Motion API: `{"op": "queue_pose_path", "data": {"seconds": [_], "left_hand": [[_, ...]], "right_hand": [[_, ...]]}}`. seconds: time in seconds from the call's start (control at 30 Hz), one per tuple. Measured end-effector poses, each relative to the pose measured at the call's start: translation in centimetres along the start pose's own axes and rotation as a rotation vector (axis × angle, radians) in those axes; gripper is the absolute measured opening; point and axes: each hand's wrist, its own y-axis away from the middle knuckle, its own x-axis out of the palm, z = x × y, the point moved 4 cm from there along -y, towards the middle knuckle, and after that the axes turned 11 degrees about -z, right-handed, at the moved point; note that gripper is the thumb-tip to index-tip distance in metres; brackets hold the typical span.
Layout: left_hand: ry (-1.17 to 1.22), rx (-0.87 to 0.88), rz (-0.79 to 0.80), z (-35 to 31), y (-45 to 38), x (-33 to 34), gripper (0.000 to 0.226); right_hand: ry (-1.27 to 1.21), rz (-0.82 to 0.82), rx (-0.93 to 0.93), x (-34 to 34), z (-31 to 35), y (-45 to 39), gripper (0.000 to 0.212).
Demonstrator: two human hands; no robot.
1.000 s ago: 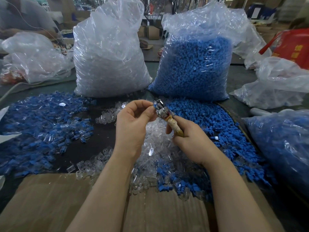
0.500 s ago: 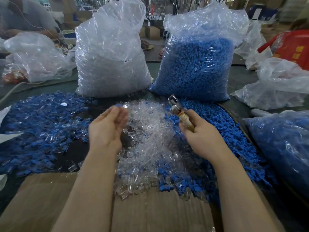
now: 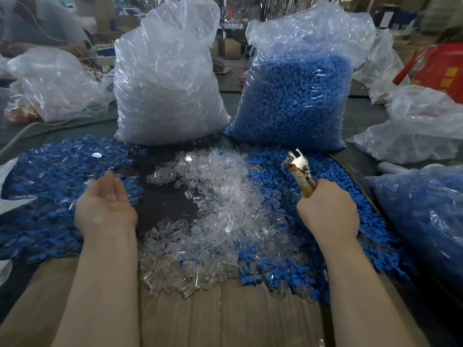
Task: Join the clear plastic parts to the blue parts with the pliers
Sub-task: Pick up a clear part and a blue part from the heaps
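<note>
- Workshop clutter fills the background; a dark tabletop (image 3: 165, 206) carries two tall clear sacks, one of clear plastic parts (image 3: 165, 91) and one of blue parts (image 3: 295, 101), with a flattened cardboard sheet (image 3: 225, 316) at the near edge.
- Half a second ago the left hand (image 3: 105, 209) was over the middle heap with its fingers together; now it lies palm up and spread, holding nothing, above the mixed pile of joined pieces (image 3: 45, 186) on the left. A second ago both hands met at the pliers' tip.
- That reads as one finished piece just tossed aside, so the next cycle probably starts with picking a fresh pair.
- The right hand (image 3: 328, 211) grips the pliers (image 3: 299, 169) by their worn, yellowish handles, bright metal head tilted up over the loose blue parts (image 3: 338, 186).
- The loose clear parts (image 3: 220, 196) look like small, glossy, hollow sleeves, hard and slippery; the blue ones are matte, blocky and stubby.
- Whether the pliers' jaws stand apart cannot be told.
</note>
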Motion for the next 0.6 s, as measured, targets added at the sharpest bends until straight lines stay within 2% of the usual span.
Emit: {"op": "queue_pose_path", "data": {"seconds": [0.07, 0.13, 0.27, 0.37, 0.47, 0.6], "left_hand": [[-0.246, 0.042, 0.100, 0.6, 0.4, 0.6, 0.006], [-0.597, 0.125, 0.221, 1.5, 1.2, 1.2, 0.008], [-1.269, 0.425, 0.548, 4.1, 3.2, 1.5, 0.012], [-1.617, 0.673, 0.697, 5.8, 3.6, 1.2, 0.019], [-1.865, 0.908, 0.736, 6.5, 3.4, 1.2, 0.031], [-1.955, 0.998, 0.732, 6.7, 3.2, 1.1, 0.027]], "right_hand": [[0.056, 0.033, 0.012, 0.2, -0.1, 0.1, 0.014], [0.113, 0.059, 0.022, 0.3, -0.1, 0.2, 0.021], [0.175, 0.091, 0.035, 0.5, -0.2, 0.4, 0.029], [0.200, 0.105, 0.034, 0.5, -0.3, 0.3, 0.026], [0.207, 0.109, 0.029, 0.7, -0.3, 0.2, 0.027], [0.215, 0.105, 0.034, 0.9, -0.4, 0.2, 0.031]]}}
